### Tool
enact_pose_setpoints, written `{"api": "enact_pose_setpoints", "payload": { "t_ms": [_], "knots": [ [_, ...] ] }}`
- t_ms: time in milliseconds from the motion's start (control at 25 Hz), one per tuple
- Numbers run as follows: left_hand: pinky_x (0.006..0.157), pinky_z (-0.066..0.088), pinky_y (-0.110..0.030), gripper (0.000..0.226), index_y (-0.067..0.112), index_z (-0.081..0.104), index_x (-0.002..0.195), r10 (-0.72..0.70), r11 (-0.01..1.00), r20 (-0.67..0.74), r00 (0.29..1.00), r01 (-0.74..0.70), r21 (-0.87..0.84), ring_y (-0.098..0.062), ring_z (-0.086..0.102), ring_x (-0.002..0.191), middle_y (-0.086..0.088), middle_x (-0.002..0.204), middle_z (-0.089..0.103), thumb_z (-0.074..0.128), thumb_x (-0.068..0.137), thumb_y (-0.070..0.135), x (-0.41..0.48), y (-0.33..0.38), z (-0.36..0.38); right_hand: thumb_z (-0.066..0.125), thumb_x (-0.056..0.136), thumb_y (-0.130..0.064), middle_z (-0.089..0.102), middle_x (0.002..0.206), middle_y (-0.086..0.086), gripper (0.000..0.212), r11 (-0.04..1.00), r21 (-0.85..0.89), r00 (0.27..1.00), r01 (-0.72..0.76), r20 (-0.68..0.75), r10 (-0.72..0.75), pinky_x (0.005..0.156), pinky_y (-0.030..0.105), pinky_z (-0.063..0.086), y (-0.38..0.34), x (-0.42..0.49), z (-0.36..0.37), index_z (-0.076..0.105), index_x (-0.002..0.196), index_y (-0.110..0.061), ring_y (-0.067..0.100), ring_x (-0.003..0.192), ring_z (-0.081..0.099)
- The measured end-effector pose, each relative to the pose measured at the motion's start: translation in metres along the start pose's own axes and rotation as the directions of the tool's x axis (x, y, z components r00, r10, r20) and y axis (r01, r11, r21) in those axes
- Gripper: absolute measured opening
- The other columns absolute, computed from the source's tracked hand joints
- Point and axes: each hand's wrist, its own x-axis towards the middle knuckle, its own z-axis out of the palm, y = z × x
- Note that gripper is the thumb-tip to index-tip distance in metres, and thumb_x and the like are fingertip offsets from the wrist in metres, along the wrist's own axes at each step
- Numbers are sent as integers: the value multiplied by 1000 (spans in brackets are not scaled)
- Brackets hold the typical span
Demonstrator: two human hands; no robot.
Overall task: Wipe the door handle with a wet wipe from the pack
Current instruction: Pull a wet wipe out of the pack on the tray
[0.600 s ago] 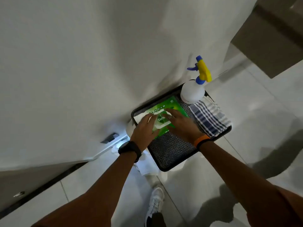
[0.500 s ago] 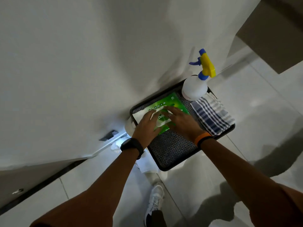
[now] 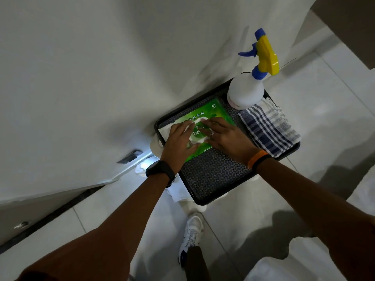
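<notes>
A green wet wipe pack point(image 3: 214, 114) lies flat at the far end of a black tray point(image 3: 203, 202). Both hands lie flat on it with fingers spread. My left hand point(image 3: 178, 141) covers the pack's left part, its fingertips on the white label flap point(image 3: 195, 140). My right hand point(image 3: 225, 136), with a ring on one finger, presses the flap from the right. A white wipe point(image 3: 164, 131) lies on the tray under the left hand's far edge. The white door point(image 3: 81, 88) stands to the left; only a dark latch plate point(image 3: 129, 157) shows on its edge, no handle.
On the tray's far right corner stands a white spray bottle point(image 3: 244, 93) with a yellow and blue trigger. A blue-and-white checked cloth point(image 3: 267, 129) lies beside it. The tray sits on a white stand above a pale tiled floor. My white shoe point(image 3: 191, 234) is below.
Both hands stay on the pack. Their fingertips have drawn closer together over the white flap. The view has shifted slightly.
</notes>
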Motion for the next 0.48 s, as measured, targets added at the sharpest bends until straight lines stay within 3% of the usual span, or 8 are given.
{"api": "enact_pose_setpoints", "payload": {
  "t_ms": [280, 480],
  "knots": [
    [104, 35, -27, 61, -3, 62, 130, 26, 999, 1, 1000, -26, 32, -21, 40, 120, -16, 135, 60, 86, 79, 21, 1, -1, 2, 50, 101, -26, 60, 140, 18, 38, 992, -89, 993, 87, -67, -93, 98, 46, 57, 6, -7, 12, 61, 130, -4, 36, 123, 60],
    [104, 37, -29, 65, 0, 57, 135, -30, 999, 75, 997, 32, -19, -27, 47, 122, -16, 135, 61, 84, 81, 25, 4, 2, -6, 49, 102, -25, 70, 122, 17, 36, 999, -10, 991, 45, -122, -46, 91, 44, 59, 5, 13, -2, 65, 125, -3, 35, 111, 65]
  ]
}}
